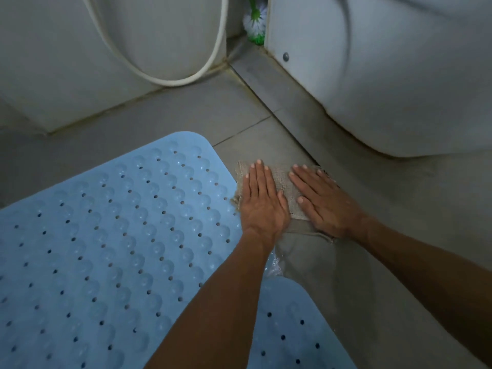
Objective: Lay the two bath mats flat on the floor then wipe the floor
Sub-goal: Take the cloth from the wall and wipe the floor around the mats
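A large light-blue bath mat with bumps and holes lies flat on the grey tiled floor at the left. A second blue mat lies flat at the bottom, partly hidden by my left forearm. Just right of the big mat's edge, a coarse brownish cloth is spread on the floor. My left hand and my right hand rest side by side on it, palms down and fingers stretched out flat, not curled around it. A wet streak shines on the floor below the cloth.
A white curved fixture fills the upper right, its base close behind the cloth. A white panel stands at the upper left with a white hose looping down it. A green-and-white brush stands in the gap between them.
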A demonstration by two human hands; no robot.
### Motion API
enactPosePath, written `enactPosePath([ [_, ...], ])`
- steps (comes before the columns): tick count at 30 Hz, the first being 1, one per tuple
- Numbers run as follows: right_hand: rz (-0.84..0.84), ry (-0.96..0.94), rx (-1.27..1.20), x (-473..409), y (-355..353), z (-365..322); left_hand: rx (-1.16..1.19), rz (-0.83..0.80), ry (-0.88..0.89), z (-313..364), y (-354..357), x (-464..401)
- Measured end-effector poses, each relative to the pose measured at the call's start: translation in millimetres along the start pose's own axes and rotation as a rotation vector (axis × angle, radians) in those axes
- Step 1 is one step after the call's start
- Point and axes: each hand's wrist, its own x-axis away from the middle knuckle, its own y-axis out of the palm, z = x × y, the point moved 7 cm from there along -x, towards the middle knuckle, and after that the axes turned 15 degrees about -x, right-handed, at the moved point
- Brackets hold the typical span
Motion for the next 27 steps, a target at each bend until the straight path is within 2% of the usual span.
enactPosePath([
  [7, 0.047, 0.06, -0.003, 66, 2, 2, 0.013, 0.013, 0.038, 33, -4, 49],
  [15, 0.075, 0.036, -0.071, 66, 1, 6, -0.09, -0.012, 0.069, 39, -5, 46],
  [27, 0.063, 0.007, -0.071, 63, 7, 8, -0.108, -0.022, 0.077, 37, 0, 43],
])
